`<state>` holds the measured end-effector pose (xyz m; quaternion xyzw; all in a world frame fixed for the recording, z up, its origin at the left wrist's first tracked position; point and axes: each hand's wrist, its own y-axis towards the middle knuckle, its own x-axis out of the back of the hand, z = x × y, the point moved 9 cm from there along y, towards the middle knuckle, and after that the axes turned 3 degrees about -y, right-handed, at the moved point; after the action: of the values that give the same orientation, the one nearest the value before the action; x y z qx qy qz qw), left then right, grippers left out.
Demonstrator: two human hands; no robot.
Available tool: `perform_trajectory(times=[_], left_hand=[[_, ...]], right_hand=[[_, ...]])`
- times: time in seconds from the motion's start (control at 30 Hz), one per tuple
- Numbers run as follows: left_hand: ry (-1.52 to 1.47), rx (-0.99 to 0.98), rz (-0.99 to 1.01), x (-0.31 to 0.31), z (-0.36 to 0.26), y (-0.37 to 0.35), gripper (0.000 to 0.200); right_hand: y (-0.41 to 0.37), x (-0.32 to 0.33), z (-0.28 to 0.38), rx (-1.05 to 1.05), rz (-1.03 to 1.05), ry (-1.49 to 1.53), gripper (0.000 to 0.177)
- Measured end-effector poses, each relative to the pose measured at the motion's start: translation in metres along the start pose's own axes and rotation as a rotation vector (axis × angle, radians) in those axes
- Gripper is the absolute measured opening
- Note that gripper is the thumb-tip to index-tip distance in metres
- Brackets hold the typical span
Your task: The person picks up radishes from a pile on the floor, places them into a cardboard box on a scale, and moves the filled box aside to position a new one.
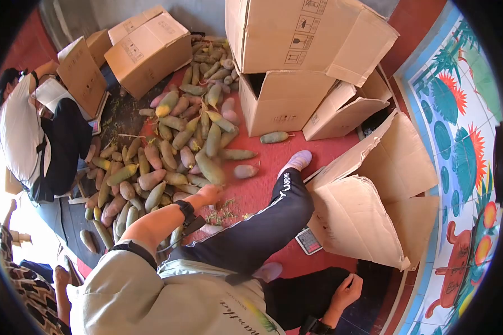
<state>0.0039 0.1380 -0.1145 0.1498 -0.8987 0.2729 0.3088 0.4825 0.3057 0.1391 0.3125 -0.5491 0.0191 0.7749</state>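
Note:
My left hand [209,194], reaching out at the edge of a heap of radishes, has its fingers closed at the near end of a long green radish [208,167]. That end of the radish is blurred. More green and pinkish radishes [176,134] lie piled around and beyond it. A short pinkish radish [245,171] sits apart on the red floor just past this hand. My right hand [349,287] rests by my bent right knee, its fingers curled and nothing seen in them.
An open cardboard box [363,218] stands to my right, with a scale [308,241] beside it. Stacked boxes [288,100] rise ahead. One loose radish [274,137] lies before them. At left, a seated person [61,139] is near more boxes [148,56]; another person's arm [61,290] shows lower left.

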Motion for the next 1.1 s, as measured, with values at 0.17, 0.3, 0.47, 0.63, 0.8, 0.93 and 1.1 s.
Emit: perform_trajectory(times=[0.17, 0.3, 0.47, 0.63, 0.8, 0.93, 1.1], left_hand=[[0.259, -0.040, 0.242, -0.066, 0.025, 0.008, 0.026], [0.065, -0.224, 0.251, -0.104, 0.019, 0.000, 0.029], [0.016, -0.187, 0.549, -0.155, 0.026, -0.004, 0.038], [0.126, -0.294, 0.535, -0.180, 0.035, -0.012, 0.035], [0.180, -0.419, 0.509, -0.202, 0.044, -0.019, 0.051], [0.002, -0.312, 0.275, -0.163, 0.001, -0.006, 0.061], [-0.218, -0.077, 0.437, -0.169, -0.012, 0.028, 0.078]], right_hand=[[-0.003, 0.001, -0.003, 0.009, 0.026, -0.043, 0.008], [-0.005, 0.002, -0.007, -0.006, 0.062, -0.072, 0.008], [-0.004, 0.002, -0.004, -0.023, 0.098, -0.090, 0.008], [-0.004, 0.000, -0.004, -0.029, 0.133, -0.096, 0.009], [0.003, 0.001, 0.011, -0.027, 0.146, -0.103, 0.011], [0.004, -0.001, 0.013, -0.025, 0.179, -0.118, 0.013], [0.006, -0.003, 0.011, -0.022, 0.182, -0.122, 0.014]])
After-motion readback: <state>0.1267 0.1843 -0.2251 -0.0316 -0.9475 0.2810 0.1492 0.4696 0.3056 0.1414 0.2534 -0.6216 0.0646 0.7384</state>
